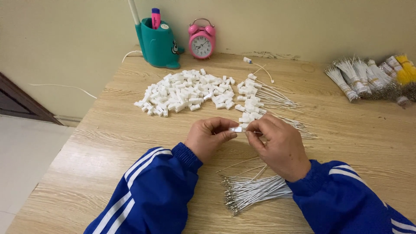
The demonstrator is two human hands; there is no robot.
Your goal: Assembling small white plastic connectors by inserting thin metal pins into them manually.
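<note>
My left hand [209, 138] and my right hand [277, 145] meet over the wooden table [108, 143], both pinching one small white plastic connector [237, 129] between their fingertips. Whether a wire is in it I cannot tell. Just beyond the hands lies a column of finished connectors with white wires [260, 102]. A large heap of loose white connectors [184, 92] lies further back to the left. A bundle of loose white wires with metal tips [249, 193] lies under my right wrist. Both sleeves are blue with white stripes.
A teal pen holder [158, 43] with a pink marker and a pink alarm clock [202, 41] stand at the table's back edge by the wall. Tied wire bundles [372, 80], white and yellow, lie at the back right. The table's left edge drops to a tiled floor.
</note>
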